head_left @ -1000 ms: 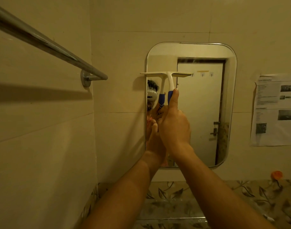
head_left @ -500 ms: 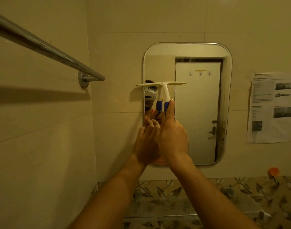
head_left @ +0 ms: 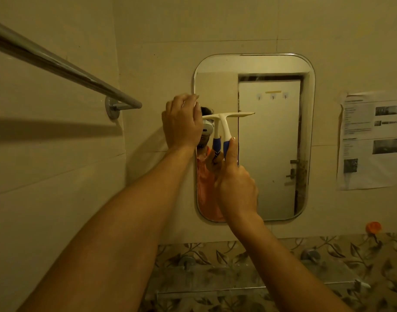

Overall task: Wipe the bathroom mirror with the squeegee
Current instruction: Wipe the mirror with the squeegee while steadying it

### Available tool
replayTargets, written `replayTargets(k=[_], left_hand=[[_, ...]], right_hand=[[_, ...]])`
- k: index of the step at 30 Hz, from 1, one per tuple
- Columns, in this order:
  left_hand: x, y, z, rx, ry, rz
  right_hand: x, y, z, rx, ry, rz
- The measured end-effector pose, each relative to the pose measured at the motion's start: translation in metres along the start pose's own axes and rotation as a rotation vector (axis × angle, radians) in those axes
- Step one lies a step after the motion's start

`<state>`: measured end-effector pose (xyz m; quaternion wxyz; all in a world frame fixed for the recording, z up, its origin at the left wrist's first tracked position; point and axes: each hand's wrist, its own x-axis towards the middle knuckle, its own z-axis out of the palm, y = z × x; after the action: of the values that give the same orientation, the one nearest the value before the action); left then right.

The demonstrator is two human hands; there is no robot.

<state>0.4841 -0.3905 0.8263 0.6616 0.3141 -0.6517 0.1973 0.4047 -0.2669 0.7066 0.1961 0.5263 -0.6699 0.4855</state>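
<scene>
Since the earlier frame, my left hand [head_left: 181,122] has let go of the handle and gone up to the left edge of the mirror [head_left: 269,143]. From the head camera I see its back, with the fingers bent forward at that edge. It hides the left end of the blade, and I cannot tell whether it grips anything. My right hand [head_left: 235,185] is wrapped round the blue-and-white handle of the squeegee [head_left: 224,124], thumb laid up along it. The blade lies level against the glass, about a third of the way down, across the mirror's left half. A towel rail [head_left: 58,64] runs along the left wall. A printed sheet [head_left: 373,140] hangs on the wall to the right of the mirror.
</scene>
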Motion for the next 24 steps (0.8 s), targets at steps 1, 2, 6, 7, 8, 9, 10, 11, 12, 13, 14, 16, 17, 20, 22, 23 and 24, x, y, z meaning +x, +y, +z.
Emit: replayTargets(k=[1,2,6,7,8,9,10,11,12,13,14,16,17,20,22,23,24], left_hand=[[0.009,0.003,0.000,0.002,-0.051,0.003],[0.017,0.007,0.000,0.002,-0.091,0.007],[0.042,0.016,0.003,0.024,-0.233,0.060],[0.046,0.018,0.003,0.043,-0.255,0.093],[0.048,0.020,0.003,0.064,-0.274,0.125],[0.050,0.021,0.004,0.086,-0.292,0.156],[0.051,0.022,0.004,0.112,-0.316,0.179],[0.051,0.023,0.006,0.141,-0.341,0.198],[0.051,0.024,0.007,0.172,-0.366,0.214],[0.050,0.024,0.009,0.201,-0.382,0.228],[0.050,0.024,0.010,0.225,-0.389,0.240],[0.049,0.023,0.011,0.265,-0.385,0.264],[0.048,0.022,0.011,0.284,-0.382,0.278],[0.048,0.019,0.012,0.353,-0.380,0.318],[0.048,0.018,0.013,0.385,-0.379,0.333],[0.048,0.018,0.014,0.393,-0.378,0.336],[0.047,0.018,0.014,0.395,-0.375,0.339]], right_hand=[[-0.001,0.001,0.001,0.003,0.010,0.004],[-0.002,0.002,0.002,0.004,0.018,0.001],[-0.013,0.008,0.011,-0.021,0.020,0.000],[-0.017,0.009,0.013,-0.036,0.007,0.006],[-0.020,0.012,0.016,-0.052,-0.007,0.009],[-0.022,0.013,0.018,-0.058,-0.014,0.011],[-0.024,0.015,0.019,-0.061,-0.019,0.011],[-0.025,0.016,0.020,-0.061,-0.022,0.009],[-0.025,0.016,0.020,-0.059,-0.023,0.010],[-0.026,0.016,0.019,-0.053,-0.025,0.011],[-0.026,0.015,0.020,-0.049,-0.025,0.013],[-0.029,0.015,0.020,-0.042,-0.022,0.017],[-0.030,0.014,0.020,-0.036,-0.017,0.014],[-0.038,0.017,0.024,-0.020,-0.007,0.008],[-0.045,0.021,0.027,-0.014,0.000,0.001],[-0.048,0.023,0.029,-0.014,0.002,-0.004],[-0.051,0.025,0.032,-0.018,0.000,-0.006]])
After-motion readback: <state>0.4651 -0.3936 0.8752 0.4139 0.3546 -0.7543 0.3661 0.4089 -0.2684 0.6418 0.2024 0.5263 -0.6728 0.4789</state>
